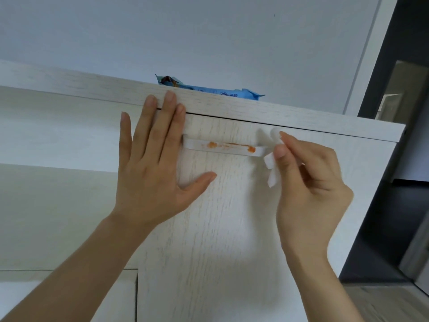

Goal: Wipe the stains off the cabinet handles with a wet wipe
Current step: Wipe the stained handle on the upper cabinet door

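Head view looked up along two bare forearms toward a pale cabinet door (209,228), its face a whitewashed wood grain with fine vertical streaks. Nearest the camera, the left hand (153,168) lay flat against the door, fingers straight and spread, thumb stretched out to the right; the fingertips reached over the door's upper edge onto the board above, and the hand covered the left end of the handle. The right hand (308,182) was curled, its thumb and forefinger pinching a folded wet wipe (271,168), a soft white strip with a crumpled upper end and a loose lower tail hanging down. That wipe touched the right end of the cabinet handle (222,148), a slim, smooth white bar mounted horizontally near the top of the door. Orange stains (212,144) smeared the bar: a thick blob left of centre, a thin streak running right, and another blob near the right end, just beside the wipe. Above the door ran the cabinet top (232,110), a flat board of the same pale grain with a dark seam beneath it. On it lay a blue plastic wipe packet (218,90), glossy and crinkled, only partly visible over the edge. Behind stood a plain, matt grey-white wall (185,38), and at far right a dark doorway frame (394,66).
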